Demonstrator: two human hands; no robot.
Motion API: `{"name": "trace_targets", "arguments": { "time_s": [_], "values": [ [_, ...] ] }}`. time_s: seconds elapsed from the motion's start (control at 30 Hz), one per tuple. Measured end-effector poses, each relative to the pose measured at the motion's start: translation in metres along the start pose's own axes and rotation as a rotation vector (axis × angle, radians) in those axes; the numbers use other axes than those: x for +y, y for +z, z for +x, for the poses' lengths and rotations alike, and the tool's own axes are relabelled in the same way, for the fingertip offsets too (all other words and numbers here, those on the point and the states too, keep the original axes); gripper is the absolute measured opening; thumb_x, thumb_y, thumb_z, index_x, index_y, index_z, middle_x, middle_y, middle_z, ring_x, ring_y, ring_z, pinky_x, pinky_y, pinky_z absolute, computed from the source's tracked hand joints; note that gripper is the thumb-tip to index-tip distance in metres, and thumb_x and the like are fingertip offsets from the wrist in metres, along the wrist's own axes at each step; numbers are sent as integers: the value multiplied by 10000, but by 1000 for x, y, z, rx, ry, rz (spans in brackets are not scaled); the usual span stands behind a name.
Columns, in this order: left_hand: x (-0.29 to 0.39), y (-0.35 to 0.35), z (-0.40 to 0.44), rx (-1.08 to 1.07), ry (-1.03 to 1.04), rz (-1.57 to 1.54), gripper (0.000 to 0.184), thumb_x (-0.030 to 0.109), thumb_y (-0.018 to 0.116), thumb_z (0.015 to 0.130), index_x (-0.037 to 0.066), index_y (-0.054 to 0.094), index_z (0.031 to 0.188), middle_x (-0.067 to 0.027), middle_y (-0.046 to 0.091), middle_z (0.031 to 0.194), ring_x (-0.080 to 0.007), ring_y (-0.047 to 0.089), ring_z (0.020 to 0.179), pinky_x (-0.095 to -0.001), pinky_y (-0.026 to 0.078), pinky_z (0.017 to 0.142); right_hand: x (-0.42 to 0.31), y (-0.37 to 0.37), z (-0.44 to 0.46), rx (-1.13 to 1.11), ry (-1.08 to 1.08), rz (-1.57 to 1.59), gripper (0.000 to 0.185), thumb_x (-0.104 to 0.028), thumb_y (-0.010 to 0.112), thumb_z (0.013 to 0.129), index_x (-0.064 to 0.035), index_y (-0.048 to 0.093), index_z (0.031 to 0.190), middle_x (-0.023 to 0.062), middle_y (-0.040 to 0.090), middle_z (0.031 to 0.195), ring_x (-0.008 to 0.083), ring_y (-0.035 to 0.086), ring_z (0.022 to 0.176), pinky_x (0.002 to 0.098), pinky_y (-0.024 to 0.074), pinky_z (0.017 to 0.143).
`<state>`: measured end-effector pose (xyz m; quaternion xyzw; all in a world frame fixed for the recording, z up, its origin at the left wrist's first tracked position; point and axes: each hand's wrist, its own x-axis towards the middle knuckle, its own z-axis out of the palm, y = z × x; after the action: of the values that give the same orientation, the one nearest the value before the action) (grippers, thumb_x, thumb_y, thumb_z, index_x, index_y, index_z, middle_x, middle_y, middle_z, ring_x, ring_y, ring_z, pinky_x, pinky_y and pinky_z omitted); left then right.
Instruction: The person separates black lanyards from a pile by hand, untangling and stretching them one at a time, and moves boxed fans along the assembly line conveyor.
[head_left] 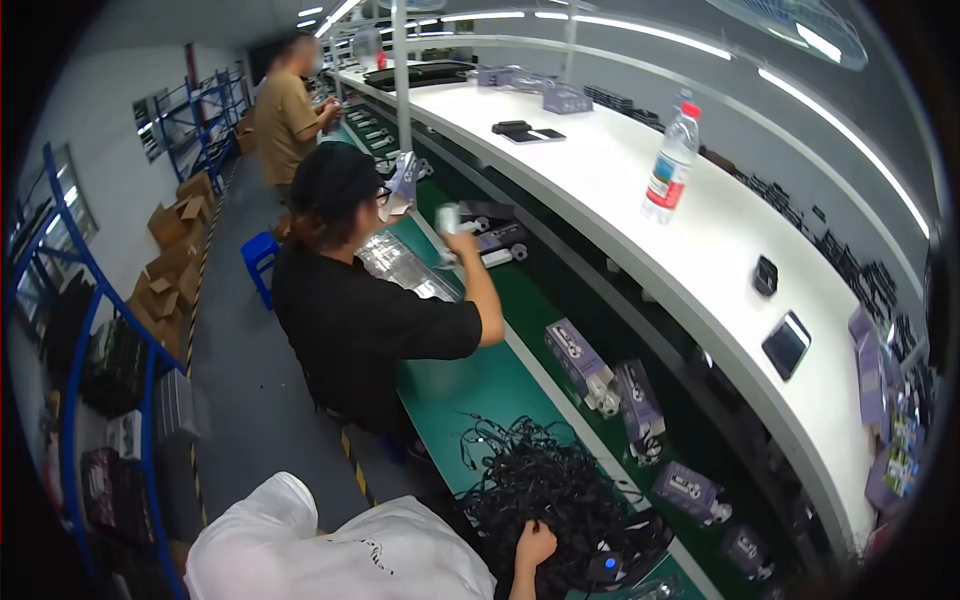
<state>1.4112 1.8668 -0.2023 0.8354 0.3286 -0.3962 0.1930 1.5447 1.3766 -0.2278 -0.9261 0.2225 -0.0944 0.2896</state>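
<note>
At the bottom of the view, my left hand (536, 544) is closed at the near edge of a large tangled heap of black cables (545, 470). Its curled fingers seem to grip a strand of black cable, though the strand blends into the heap. A small round blue light (610, 564) glows on a dark object by the heap, right of the hand. White shirt cloth (390, 550) fills the lower left. My right hand is out of the picture. Underneath the heap lies a green work surface (440, 400).
Ahead, a person in black (350, 290) holds a white device (448, 218). Purple boxes (575, 350) with white devices lie along the dark green conveyor (540, 300). A white shelf (620, 200) carries a bottle (672, 165) and phone (787, 345). Another person (285, 110) stands farther off.
</note>
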Motion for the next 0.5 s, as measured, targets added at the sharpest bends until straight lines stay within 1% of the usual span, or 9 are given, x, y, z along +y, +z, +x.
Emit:
{"name": "trace_targets", "arguments": {
  "time_s": [0.1,0.17,0.2,0.33,0.37,0.5],
  "values": [
    [2,-14,-3,10,18,0,678,642,501,840,33,715,1045,-214,661,1147,-375,630,1086,-466,508,886,-5,1,0,85,-55,40,250,-211,651,773,9,743,849,202,672,700,349,660,632,427,524,633],
    [5,-20,-7,15,35,17,675,639,502,840,32,715,1045,-214,661,1146,-376,630,1084,-466,509,885,6,1,-6,122,-90,67,255,-216,643,769,4,744,849,210,670,709,361,660,642,437,523,637],
    [9,-26,-7,19,45,26,673,638,502,840,32,715,1044,-214,661,1146,-376,630,1083,-466,509,885,5,7,-4,133,-91,79,253,-223,628,782,-1,739,831,208,664,702,374,651,639,450,513,628],
    [20,-52,-8,28,75,74,668,632,505,841,32,715,1044,-215,662,1144,-378,631,1080,-467,509,883,-13,21,-6,164,-69,75,253,-240,612,804,-14,725,789,194,652,678,372,639,624,464,499,611],
    [24,-45,-17,40,74,94,666,631,505,841,32,715,1043,-215,662,1143,-378,631,1079,-467,509,883,14,16,-8,174,-55,83,258,-248,607,810,-18,721,780,191,649,673,372,636,620,466,497,607],
    [37,-59,-18,55,77,132,660,625,508,841,31,715,1043,-216,662,1141,-380,631,1076,-467,509,882,19,10,-7,163,-52,49,281,-276,599,823,-26,714,765,185,647,667,367,636,619,464,498,603]
  ]
}}
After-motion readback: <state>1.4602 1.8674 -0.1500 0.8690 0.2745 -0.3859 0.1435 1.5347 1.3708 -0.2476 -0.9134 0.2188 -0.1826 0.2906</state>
